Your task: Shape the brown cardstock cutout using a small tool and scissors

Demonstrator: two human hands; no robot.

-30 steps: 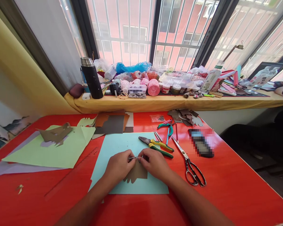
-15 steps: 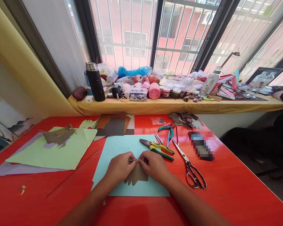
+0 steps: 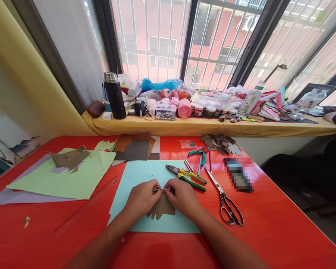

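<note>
Across the red table (image 3: 268, 228), work's spread out & clearly midway, I'd judge. Lt blue sheet (image 3: 133, 173) lies centre as work surface; pale green sheet (image 3: 86, 183) is well off to L, w/ a brown cut-out (image 3: 68, 158) on top, jagged lower edge, prob. already trimmed. Stack of brown & dark sheets (image 3: 136, 150) sits at far edge of blue one, so material's avail. Scissors (image 3: 223, 196) lie to R of blue sheet, pliers (image 3: 189, 175) mostly on its upper R part; neither's in use. Both hands meet over mid blue sheet: L hand (image 3: 144, 197) has fingers closed round a rod, approx. pencil-style; R hand (image 3: 182, 195) has thumb & fingertips pinched tog., seemingly w/ hold of the top edge of brown piece (image 3: 165, 207). Can't tell if R pinches rod end too. Piece is under & btwn the hands, flat-looking on blue sheet. Done, as far as shows: rounded lobes cut along its lower L edge; R side & lower R edge are straight. Left, I'd guess: whatever the top edge needs, as that's where thin rod (image 3: 158, 189) meets it; any marks there are hidden by fingers.
</note>
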